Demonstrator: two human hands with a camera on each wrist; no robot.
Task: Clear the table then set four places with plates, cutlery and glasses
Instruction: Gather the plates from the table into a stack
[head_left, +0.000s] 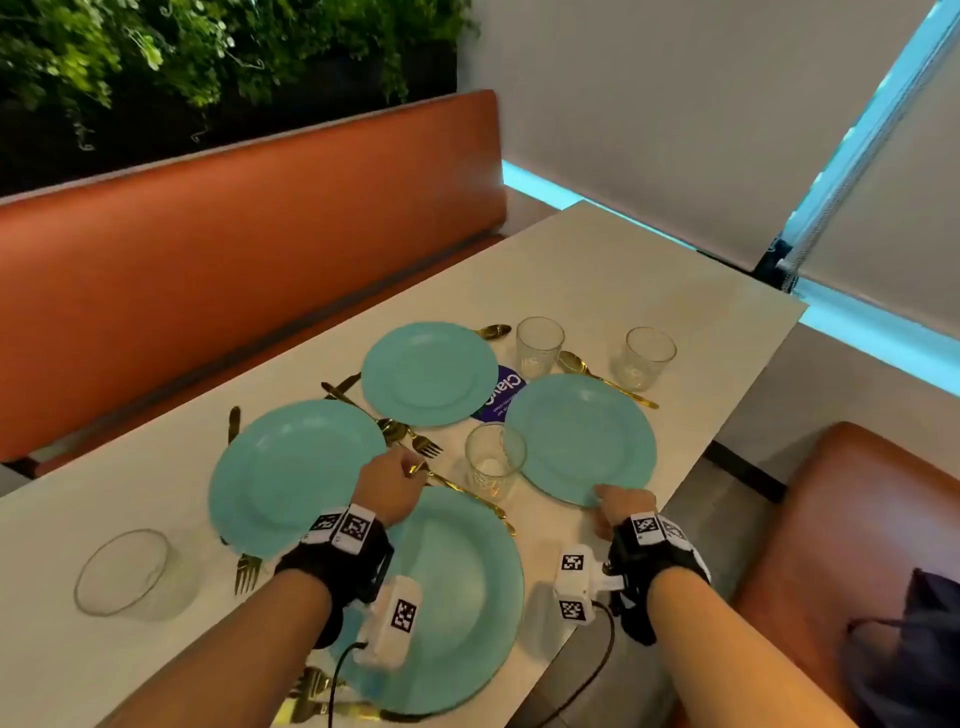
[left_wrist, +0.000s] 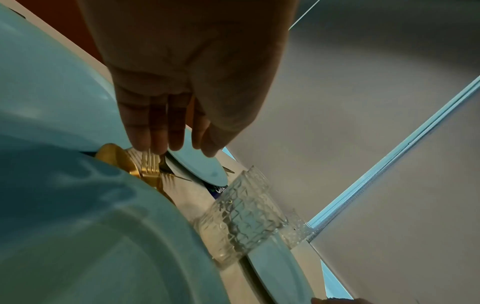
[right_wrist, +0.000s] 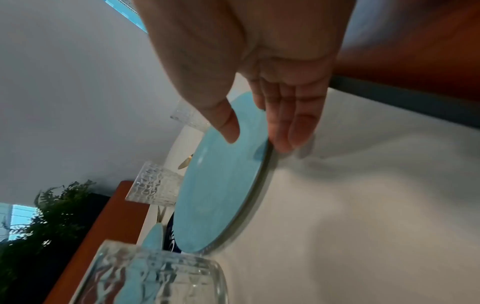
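Teal round plates (head_left: 428, 371), gold cutlery (head_left: 410, 434), clear ribbed glasses (head_left: 539, 345) bunched on pale bench (head_left: 649, 291).
Left hand (head_left: 389, 483) open on fork (left_wrist: 149, 164), right hand (head_left: 621, 506) open at plate rim (head_left: 571, 488); clearing or laying undecidable.

Far wall (head_left: 675, 104): plain pale grey panels behind the tabletop, far and right.
Light strips (head_left: 878, 338): cyan glow along the panels' lower edge; another band runs diagonally at upper right.
Plant wall (head_left: 104, 52): green foliage on dark backing, far left.
Bench seat (head_left: 234, 249): orange-brown upholstery, long backrest along the left side.
Second seat (head_left: 831, 519): same upholstery, near right; dark cloth (head_left: 909, 649) lies on it.
Tabletop (head_left: 623, 270): pale cream, faintly mottled, rectangular.
Floor (head_left: 753, 405): grey, between tabletop and second seat.
Light: soft, even.
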